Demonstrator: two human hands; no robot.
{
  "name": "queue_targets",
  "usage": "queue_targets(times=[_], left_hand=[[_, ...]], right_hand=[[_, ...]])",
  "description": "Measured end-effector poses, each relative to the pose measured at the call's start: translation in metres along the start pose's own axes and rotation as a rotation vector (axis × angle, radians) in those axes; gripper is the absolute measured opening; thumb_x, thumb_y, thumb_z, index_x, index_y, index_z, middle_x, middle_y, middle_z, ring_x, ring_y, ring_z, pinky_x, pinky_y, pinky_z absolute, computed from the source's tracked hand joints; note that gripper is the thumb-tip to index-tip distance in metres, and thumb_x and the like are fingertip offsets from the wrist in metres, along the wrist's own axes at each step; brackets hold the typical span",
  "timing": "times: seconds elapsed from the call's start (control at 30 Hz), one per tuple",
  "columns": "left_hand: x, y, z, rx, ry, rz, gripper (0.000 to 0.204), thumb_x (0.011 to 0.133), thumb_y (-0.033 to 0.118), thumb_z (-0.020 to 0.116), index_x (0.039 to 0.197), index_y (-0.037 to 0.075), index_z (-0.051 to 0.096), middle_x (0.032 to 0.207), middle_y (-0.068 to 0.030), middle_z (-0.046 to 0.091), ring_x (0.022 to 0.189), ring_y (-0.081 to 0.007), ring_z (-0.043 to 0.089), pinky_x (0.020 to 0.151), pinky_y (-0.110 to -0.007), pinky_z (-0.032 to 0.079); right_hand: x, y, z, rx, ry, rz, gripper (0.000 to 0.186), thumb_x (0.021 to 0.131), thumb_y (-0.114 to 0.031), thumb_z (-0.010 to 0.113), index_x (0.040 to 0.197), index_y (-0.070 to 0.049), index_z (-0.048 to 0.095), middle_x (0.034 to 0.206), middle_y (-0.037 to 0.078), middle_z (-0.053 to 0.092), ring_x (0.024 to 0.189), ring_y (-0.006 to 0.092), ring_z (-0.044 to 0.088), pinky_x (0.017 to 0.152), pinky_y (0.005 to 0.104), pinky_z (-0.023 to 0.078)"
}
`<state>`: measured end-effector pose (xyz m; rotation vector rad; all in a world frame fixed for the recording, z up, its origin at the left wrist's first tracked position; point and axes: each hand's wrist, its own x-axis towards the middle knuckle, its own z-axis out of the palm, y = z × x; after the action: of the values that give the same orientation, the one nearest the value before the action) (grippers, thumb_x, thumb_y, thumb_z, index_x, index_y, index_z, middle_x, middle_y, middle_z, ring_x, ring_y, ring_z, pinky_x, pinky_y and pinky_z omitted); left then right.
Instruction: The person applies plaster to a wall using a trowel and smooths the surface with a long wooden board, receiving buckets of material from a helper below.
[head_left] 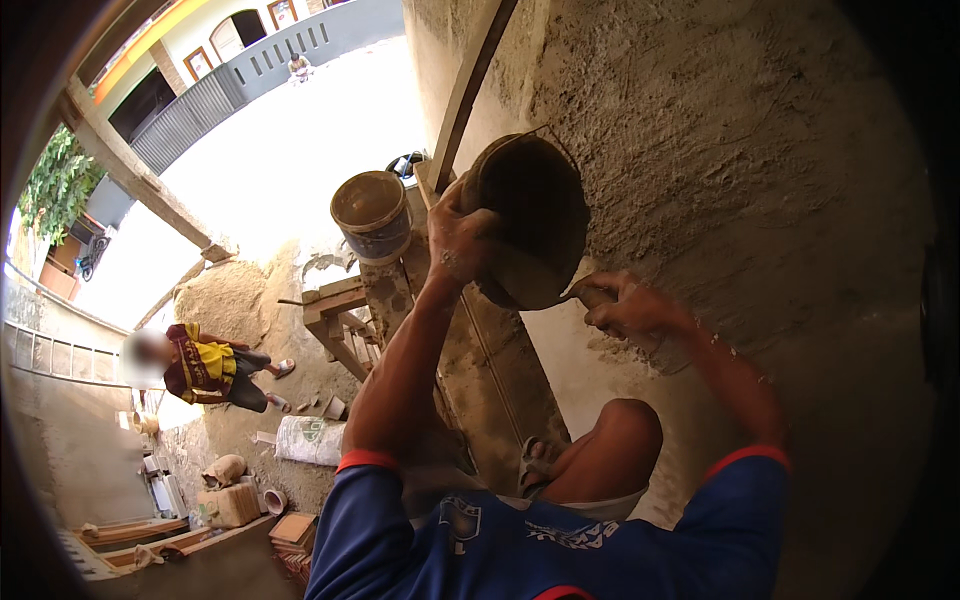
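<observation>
My left hand (460,238) grips a dark, mortar-stained bucket (530,215) by its side and holds it tilted against the wall, its mouth turned toward me. In my right hand (638,308) is a trowel (592,294), fingers wrapped round its handle, just beside the bucket's lower right rim. Its blade is mostly hidden at the bucket. The wall (700,150) in front of me carries rough wet plaster above and a smoother surface below. Mortar specks cover my right forearm.
I am on a raised plank scaffold (480,350). Another mortar-stained bucket (370,205) stands on it, left of a slanting wooden post (472,90). Below left, a person (215,362) stands by a sand heap (222,295), near a white sack (308,440).
</observation>
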<state>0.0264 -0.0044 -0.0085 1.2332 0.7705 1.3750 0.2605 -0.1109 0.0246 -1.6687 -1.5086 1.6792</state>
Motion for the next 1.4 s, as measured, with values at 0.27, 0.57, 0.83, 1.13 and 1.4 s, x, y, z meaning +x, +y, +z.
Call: queue_targets(times=[0.27, 0.57, 0.83, 1.13, 1.4], left_hand=[[0.012, -0.012, -0.037, -0.372, 0.238, -0.085, 0.037, 0.071, -0.006, 0.054, 0.108, -0.004, 0.057, 0.091, -0.0112, 0.064, 0.076, -0.0194, 0.063, 0.069, -0.029, 0.053], [0.014, -0.025, -0.049, -0.253, 0.313, -0.079, 0.039, 0.069, -0.005, 0.049, 0.107, 0.0, 0.058, 0.087, -0.0075, 0.063, 0.074, -0.0161, 0.061, 0.067, -0.027, 0.052], [0.008, -0.008, -0.04, -0.34, 0.241, -0.051, 0.039, 0.067, -0.006, 0.05, 0.105, -0.005, 0.058, 0.091, -0.0093, 0.063, 0.074, -0.0172, 0.062, 0.069, -0.027, 0.052], [0.01, 0.004, -0.038, -0.334, 0.01, 0.003, 0.042, 0.067, -0.004, 0.051, 0.109, -0.007, 0.055, 0.094, -0.0114, 0.063, 0.078, -0.0174, 0.062, 0.072, -0.027, 0.052], [-0.005, 0.019, -0.016, -0.233, -0.15, 0.027, 0.051, 0.064, 0.001, 0.052, 0.114, -0.009, 0.052, 0.101, -0.0134, 0.063, 0.087, -0.0189, 0.062, 0.08, -0.029, 0.05]], right_hand=[[-0.086, -0.095, -0.024, -0.625, 0.321, -0.26, 0.046, 0.066, -0.017, 0.071, 0.104, -0.005, 0.05, 0.087, 0.01, 0.055, 0.086, 0.0194, 0.054, 0.072, 0.0353, 0.044], [-0.132, -0.14, -0.041, -0.473, 0.279, -0.479, 0.044, 0.074, -0.018, 0.064, 0.114, -0.001, 0.056, 0.08, 0.012, 0.062, 0.063, 0.0154, 0.059, 0.057, 0.0311, 0.05], [-0.124, -0.164, -0.202, -0.698, 1.297, -0.554, 0.048, 0.085, -0.025, 0.055, 0.129, -0.007, 0.044, 0.083, 0.009, 0.058, 0.054, 0.0106, 0.054, 0.049, 0.0266, 0.049], [-0.061, -0.086, -0.05, -0.798, 0.315, -0.028, 0.056, 0.074, -0.018, 0.056, 0.125, 0.0, 0.043, 0.1, 0.017, 0.055, 0.079, 0.0235, 0.06, 0.073, 0.0358, 0.051], [0.036, -0.065, -0.015, -0.997, 0.52, -0.192, 0.04, 0.08, -0.011, 0.05, 0.12, -0.005, 0.048, 0.11, 0.023, 0.051, 0.098, 0.0368, 0.054, 0.086, 0.0432, 0.045]])
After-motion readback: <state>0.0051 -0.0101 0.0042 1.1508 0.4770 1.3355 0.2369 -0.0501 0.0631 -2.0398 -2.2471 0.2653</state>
